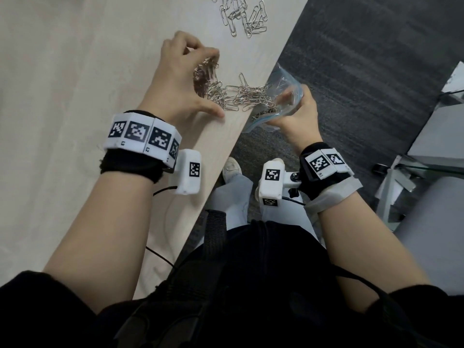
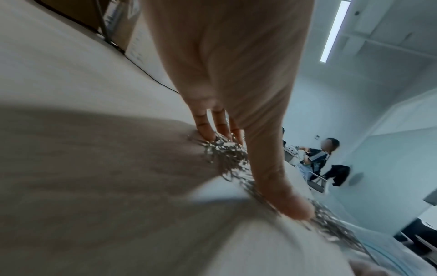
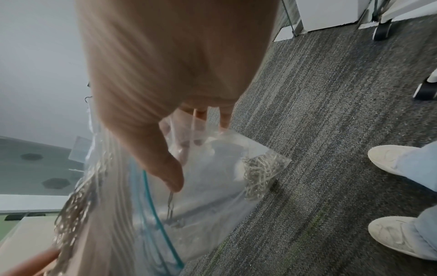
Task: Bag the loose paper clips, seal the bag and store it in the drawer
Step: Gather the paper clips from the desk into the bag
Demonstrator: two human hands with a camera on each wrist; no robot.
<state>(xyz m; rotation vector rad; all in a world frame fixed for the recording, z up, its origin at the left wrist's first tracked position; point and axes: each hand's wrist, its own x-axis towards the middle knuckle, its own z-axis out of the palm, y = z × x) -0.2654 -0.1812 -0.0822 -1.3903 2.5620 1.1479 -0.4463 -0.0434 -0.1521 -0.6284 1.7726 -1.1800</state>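
A heap of silver paper clips [image 1: 241, 96] lies at the edge of the light wooden table [image 1: 75, 71]. My left hand [image 1: 213, 81] is cupped over the heap's left side, fingers touching the clips and thumb flat on the table. In the left wrist view its fingers [image 2: 212, 130] press behind the clips [image 2: 227, 153]. My right hand [image 1: 298, 106] grips a clear zip bag [image 1: 283, 79] just below the table edge, its mouth open toward the heap. Some clips [image 3: 262, 173] sit in the bag's [image 3: 212, 196] lower corner. A second loose pile [image 1: 243, 16] lies farther back.
Dark grey carpet [image 1: 364, 71] lies beyond the table edge, with my white shoes [image 3: 397, 164] on it. White wheeled furniture [image 1: 426, 151] stands at the right. Another person [image 2: 319, 156] sits far off across the room.
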